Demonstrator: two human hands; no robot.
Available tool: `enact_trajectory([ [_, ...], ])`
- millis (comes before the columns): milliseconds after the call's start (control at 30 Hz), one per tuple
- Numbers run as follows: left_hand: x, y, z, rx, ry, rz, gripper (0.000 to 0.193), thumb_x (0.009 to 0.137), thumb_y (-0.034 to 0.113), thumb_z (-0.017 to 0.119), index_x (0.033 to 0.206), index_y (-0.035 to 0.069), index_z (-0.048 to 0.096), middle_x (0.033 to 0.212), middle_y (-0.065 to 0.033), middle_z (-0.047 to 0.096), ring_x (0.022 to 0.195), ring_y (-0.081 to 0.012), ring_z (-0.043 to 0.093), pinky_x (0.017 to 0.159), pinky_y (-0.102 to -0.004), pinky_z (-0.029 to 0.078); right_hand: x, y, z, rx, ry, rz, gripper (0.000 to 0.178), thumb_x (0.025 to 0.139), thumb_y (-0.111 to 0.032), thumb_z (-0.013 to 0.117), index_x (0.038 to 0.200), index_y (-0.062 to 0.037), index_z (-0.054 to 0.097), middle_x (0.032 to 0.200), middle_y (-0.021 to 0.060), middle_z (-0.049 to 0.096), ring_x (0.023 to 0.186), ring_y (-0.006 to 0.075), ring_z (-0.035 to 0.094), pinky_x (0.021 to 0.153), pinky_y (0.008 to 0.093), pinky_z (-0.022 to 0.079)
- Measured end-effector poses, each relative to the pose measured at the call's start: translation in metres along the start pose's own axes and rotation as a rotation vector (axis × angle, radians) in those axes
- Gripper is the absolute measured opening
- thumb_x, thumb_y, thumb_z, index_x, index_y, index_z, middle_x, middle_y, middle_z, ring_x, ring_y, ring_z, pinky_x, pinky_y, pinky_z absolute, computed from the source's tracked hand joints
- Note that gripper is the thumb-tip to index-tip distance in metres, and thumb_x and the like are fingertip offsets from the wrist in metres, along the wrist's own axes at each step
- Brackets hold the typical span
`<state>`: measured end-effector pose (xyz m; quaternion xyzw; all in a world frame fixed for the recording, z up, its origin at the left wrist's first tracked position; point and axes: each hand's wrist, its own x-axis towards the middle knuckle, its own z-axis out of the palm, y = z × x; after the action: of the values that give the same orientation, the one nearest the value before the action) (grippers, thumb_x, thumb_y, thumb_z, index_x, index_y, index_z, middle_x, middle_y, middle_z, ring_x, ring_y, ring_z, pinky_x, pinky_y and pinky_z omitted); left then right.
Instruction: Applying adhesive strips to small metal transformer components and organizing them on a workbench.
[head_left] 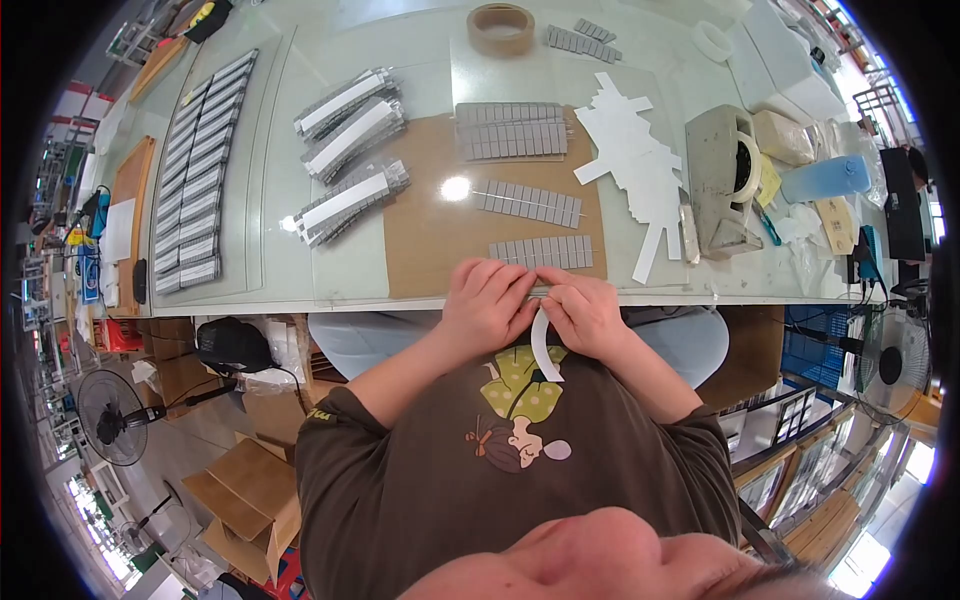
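Observation:
Both hands meet at the table's front edge. A narrow white strip (545, 352) curls down from between them over my shirt. My right hand (586, 314) is closed, pinching the upper end of this strip. Beside it, my left hand (487, 300) has its fingers bent and pressed together; whatever lies under its fingertips is hidden. Just beyond the fingertips lies a grey segmented strip (545, 252) with thin wire ends. A second grey segmented strip (530, 203) is farther up on the brown board (425, 235), and a grouped set of grey strips (512, 132) sits at its far edge.
White paper strips (635, 160) lie piled to the right, next to a beige tape dispenser (722, 180) and a blue bottle (825, 178). Several bundles (345, 200) with white strips lie left of the board. Long striped rows (205, 170) fill the far left. A tape roll (501, 30) stands at the back.

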<state>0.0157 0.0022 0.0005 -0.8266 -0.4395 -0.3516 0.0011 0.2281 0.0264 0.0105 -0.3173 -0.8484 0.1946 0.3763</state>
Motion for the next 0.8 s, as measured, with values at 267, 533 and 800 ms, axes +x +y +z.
enact_trajectory([
  [267, 0.0014, -0.0001, -0.0012, 0.000, 0.021, 0.004, 0.035, 0.084, 0.026, 0.078, 0.114, 0.009, 0.073, 0.115, -0.0025, 0.066, 0.110, -0.0225, 0.059, 0.100, -0.0448, 0.044, -0.0060, 0.0011, 0.0024, -0.026, 0.067, 0.026, 0.009, 0.092, -0.006, 0.070, 0.092, -0.0021, 0.062, 0.107, 0.0218, 0.076, 0.077, 0.0344, 0.073, 0.064, 0.0405, 0.058],
  [533, 0.0026, 0.0018, -0.0013, 0.041, 0.020, 0.000, 0.037, 0.084, 0.030, 0.078, 0.117, 0.014, 0.074, 0.116, -0.0006, 0.062, 0.109, -0.0211, 0.056, 0.100, -0.0447, 0.043, -0.0066, 0.0006, 0.0032, -0.047, 0.056, 0.047, 0.009, 0.093, -0.005, 0.070, 0.093, -0.0014, 0.062, 0.106, 0.0211, 0.075, 0.078, 0.0355, 0.073, 0.065, 0.0412, 0.059],
  [800, 0.0030, 0.0021, -0.0016, 0.044, 0.017, 0.001, 0.037, 0.083, 0.031, 0.078, 0.116, 0.014, 0.074, 0.115, -0.0004, 0.062, 0.108, -0.0212, 0.056, 0.100, -0.0442, 0.043, -0.0055, -0.0002, 0.0013, -0.040, 0.045, 0.057, 0.009, 0.092, -0.005, 0.070, 0.093, -0.0012, 0.062, 0.106, 0.0215, 0.075, 0.078, 0.0354, 0.074, 0.065, 0.0409, 0.059],
])
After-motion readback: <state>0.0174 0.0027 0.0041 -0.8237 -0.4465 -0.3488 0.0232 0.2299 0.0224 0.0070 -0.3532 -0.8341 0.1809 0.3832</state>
